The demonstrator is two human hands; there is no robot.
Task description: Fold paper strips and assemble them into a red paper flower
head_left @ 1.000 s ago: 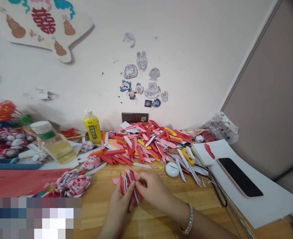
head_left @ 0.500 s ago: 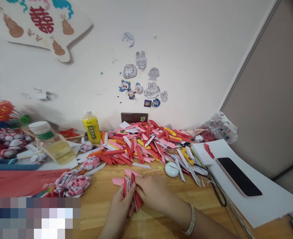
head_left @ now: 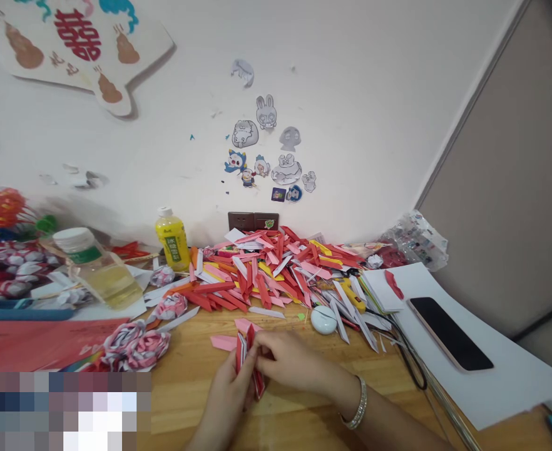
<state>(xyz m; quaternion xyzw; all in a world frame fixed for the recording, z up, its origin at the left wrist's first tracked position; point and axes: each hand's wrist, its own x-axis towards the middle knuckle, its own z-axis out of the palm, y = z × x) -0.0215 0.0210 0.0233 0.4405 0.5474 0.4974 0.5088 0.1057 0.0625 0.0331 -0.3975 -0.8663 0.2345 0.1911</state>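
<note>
Between my two hands is a folded red paper piece (head_left: 241,351) with white inner layers showing along its upper edges. My left hand (head_left: 229,388) is closed round its left side, thumb across the front. My right hand (head_left: 280,357) pinches the right side near the top, wrist wearing a sparkling bracelet. The lower end of the red paper sticks out below my fingers. Just behind it, pink folded strips (head_left: 223,342) lie on the wooden table (head_left: 182,357). A large heap of red, pink, white and yellow folded paper strips (head_left: 266,269) rises further back.
A wireless mouse (head_left: 323,320) sits right of the hands, near a yellow-handled tool (head_left: 352,295). A phone (head_left: 450,333) rests on white paper at the right. Left are rolled paper balls (head_left: 147,348), a yellow drink bottle (head_left: 172,241) and a tilted clear jar (head_left: 111,282).
Both hands keep hold of the red folded paper. The paper has turned slightly and its two sides sit closer together. My right fingers have shifted a little over its top.
</note>
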